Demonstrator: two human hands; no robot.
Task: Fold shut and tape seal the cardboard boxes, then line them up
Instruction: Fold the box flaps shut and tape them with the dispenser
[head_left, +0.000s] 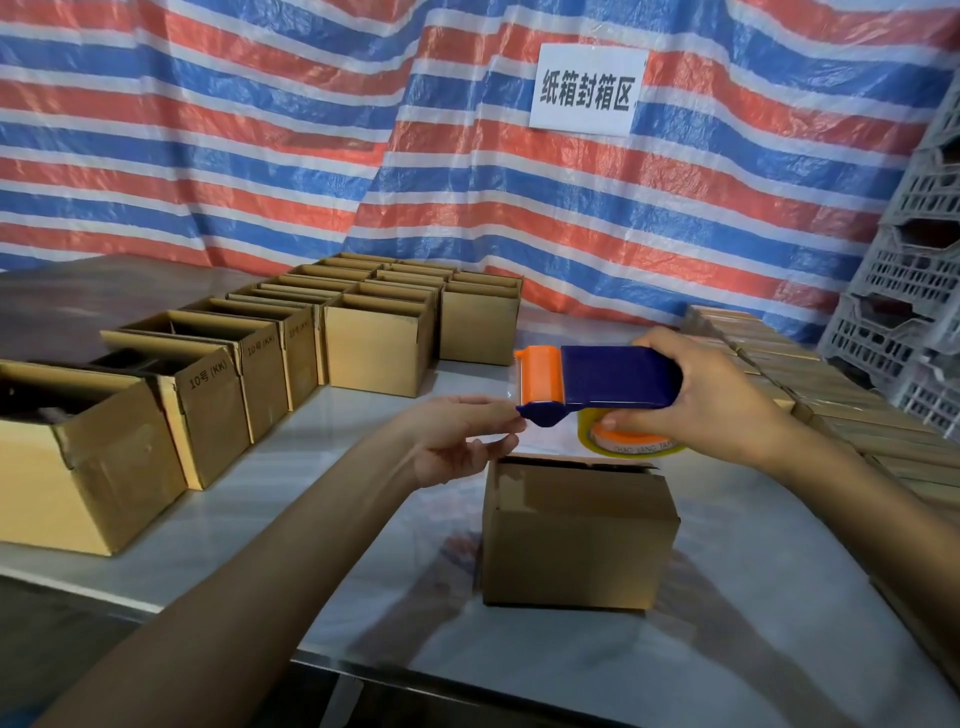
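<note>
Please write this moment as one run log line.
right hand: grips tape dispenser over box | left hand: fingertips at its front end | box: flaps folded

The cardboard box is showing a matt paperboard surface. The tape dispenser is presenting smooth, slightly glossy plastic. The table is reflecting light, smooth and glossy. The tarpaulin is showing crinkled woven plastic.

Packing area: striped tarp backdrop, box-sealing sign, stacked crates, carton rows.
</note>
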